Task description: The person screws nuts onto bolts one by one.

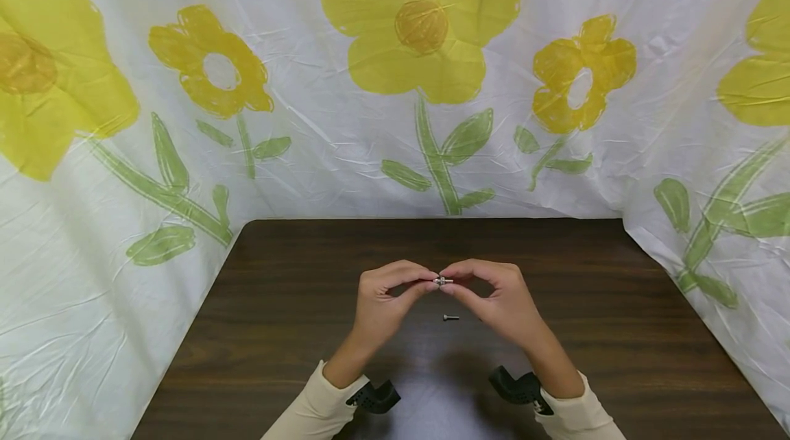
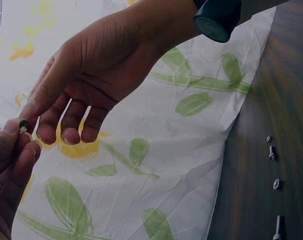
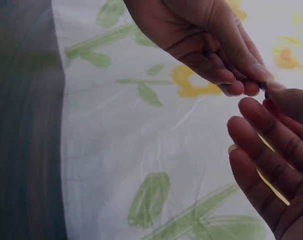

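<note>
Fingertip to fingertip, my left hand (image 1: 381,299) and right hand (image 1: 503,296) pinch a small metal bolt (image 1: 442,281) between thumbs and forefingers, above the table. A wider ring-like piece sits around the bolt's middle, and a thin end points right; the fingertips cover part of it. In the left wrist view a dark bit of the bolt (image 2: 23,125) shows between the two hands. The right hand's other fingers (image 2: 71,135) hang loosely apart. Another bolt (image 1: 451,317) lies on the table just below the hands in the head view.
The dark wood table (image 1: 296,330) has a white curtain with painted flowers (image 1: 308,173) around it. Lying in a row in the left wrist view are a small nut (image 2: 269,138), a short bolt (image 2: 272,153), a round washer-like piece (image 2: 277,184) and a longer bolt (image 2: 278,227).
</note>
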Available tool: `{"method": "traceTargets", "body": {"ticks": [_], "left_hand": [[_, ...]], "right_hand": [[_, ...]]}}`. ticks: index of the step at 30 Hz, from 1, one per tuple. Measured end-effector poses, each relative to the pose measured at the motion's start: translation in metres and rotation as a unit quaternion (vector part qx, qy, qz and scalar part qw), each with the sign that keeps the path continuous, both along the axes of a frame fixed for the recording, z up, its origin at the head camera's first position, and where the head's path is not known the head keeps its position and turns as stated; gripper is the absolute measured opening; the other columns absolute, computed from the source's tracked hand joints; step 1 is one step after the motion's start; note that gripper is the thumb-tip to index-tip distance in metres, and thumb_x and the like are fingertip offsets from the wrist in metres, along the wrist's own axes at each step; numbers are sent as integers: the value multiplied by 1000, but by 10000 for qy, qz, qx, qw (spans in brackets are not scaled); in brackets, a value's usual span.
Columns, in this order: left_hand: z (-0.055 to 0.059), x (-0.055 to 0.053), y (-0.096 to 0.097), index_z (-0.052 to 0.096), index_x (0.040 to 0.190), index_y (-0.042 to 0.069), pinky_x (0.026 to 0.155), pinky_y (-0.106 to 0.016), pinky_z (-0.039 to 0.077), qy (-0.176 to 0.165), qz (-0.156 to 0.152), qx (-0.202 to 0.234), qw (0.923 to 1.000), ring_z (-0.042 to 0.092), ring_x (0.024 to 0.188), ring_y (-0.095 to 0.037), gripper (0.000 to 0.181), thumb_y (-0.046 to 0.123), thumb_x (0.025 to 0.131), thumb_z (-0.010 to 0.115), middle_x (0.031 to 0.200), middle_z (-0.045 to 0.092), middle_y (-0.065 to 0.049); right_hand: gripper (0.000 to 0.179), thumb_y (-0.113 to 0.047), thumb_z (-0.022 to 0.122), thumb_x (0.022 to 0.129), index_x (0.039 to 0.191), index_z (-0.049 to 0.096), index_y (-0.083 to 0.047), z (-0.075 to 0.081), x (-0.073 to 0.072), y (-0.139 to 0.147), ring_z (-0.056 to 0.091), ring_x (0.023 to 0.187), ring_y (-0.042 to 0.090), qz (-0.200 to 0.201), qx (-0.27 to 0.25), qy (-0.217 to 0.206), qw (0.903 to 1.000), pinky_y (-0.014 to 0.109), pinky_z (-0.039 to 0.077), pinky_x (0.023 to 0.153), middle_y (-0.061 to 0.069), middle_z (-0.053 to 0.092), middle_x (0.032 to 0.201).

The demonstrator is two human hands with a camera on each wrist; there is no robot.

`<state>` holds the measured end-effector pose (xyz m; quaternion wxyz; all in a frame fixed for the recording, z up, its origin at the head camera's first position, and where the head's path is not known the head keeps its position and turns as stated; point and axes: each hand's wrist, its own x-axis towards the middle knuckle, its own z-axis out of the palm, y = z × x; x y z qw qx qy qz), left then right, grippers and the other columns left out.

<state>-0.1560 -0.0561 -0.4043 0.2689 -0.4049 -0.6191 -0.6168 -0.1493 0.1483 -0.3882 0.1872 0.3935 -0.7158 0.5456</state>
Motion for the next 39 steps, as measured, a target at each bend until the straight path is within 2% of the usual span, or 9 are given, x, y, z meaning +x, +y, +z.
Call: {"method": "traceTargets", "body": {"ticks": [6, 11, 16, 24, 26, 29, 32, 35, 39], "left_hand": [[0, 0, 0, 77, 94, -3, 69, -32, 61, 15, -78, 20, 10000, 72, 79, -23, 20, -16, 79, 77, 88, 74, -15], [0, 0, 1, 77, 94, -3, 69, -32, 60, 39, -105, 36, 9999, 71, 78, -23, 21, -16, 77, 79, 86, 74, -16], [-1, 0, 1, 77, 93, -2, 69, -32, 60, 23, -78, 35, 10000, 71, 77, -22, 23, -17, 76, 79, 85, 74, -15], [-4, 0, 2, 77, 93, -3, 69, -31, 60, -3, -108, 14, 9999, 71, 78, -22, 23, -17, 75, 79, 85, 73, -15], [-4, 0, 2, 77, 93, -2, 69, -31, 60, 3, -94, 21, 10000, 71, 77, -22, 24, -17, 75, 79, 85, 73, -15], [-4, 0, 2, 77, 93, -2, 69, -31, 60, -1, -45, 29, 10000, 71, 77, -22, 23, -17, 75, 79, 85, 74, -15], [-3, 0, 1, 77, 93, -3, 68, -31, 60, -28, 3, 36, 10000, 72, 77, -22, 22, -17, 76, 79, 86, 74, -14], [-2, 0, 1, 77, 94, -3, 68, -31, 60, -54, 18, 36, 10000, 72, 77, -22, 21, -16, 77, 79, 87, 75, -14], [-2, 0, 1, 77, 94, -3, 68, -30, 60, -72, 6, 42, 10000, 72, 78, -22, 21, -16, 78, 78, 88, 75, -14]], "right_hand": [[22, 5, 76, 87, 102, 75, -11, 1, 1, -1, 71, 78, 13, -98, 112, -144, 9998, 28, 58, 68, 3, 75, 89], [23, 8, 72, 90, 97, 73, -14, 0, 2, -3, 69, 74, 11, -168, 246, -170, 9994, 28, 58, 69, -5, 72, 81], [25, 5, 68, 94, 91, 70, -20, -1, 3, -5, 64, 71, 8, -323, 361, -149, 9987, 28, 54, 66, -9, 66, 75], [32, 3, 61, 99, 76, 68, -19, -1, 4, -7, 62, 67, 8, -479, 454, -239, 9975, 24, 51, 62, -9, 67, 72], [30, 3, 60, 99, 80, 70, -18, -1, 3, -6, 64, 68, 8, -499, 416, -236, 9976, 23, 52, 63, -7, 69, 73], [22, 6, 66, 94, 91, 72, -15, 0, 3, -3, 67, 71, 9, -416, 257, -129, 9987, 24, 55, 66, -3, 72, 79], [27, 9, 76, 85, 103, 73, -12, 1, 2, 1, 71, 78, 12, -264, 73, 116, 9996, 26, 58, 72, 3, 75, 89], [35, 13, 80, 78, 104, 74, -9, 2, 0, 3, 72, 81, 15, -94, -12, 350, 9993, 26, 59, 74, 6, 75, 93], [39, 17, 80, 75, 104, 75, -8, 3, -1, 2, 73, 83, 17, 60, -37, 415, 9991, 27, 59, 77, 7, 76, 94]]}}
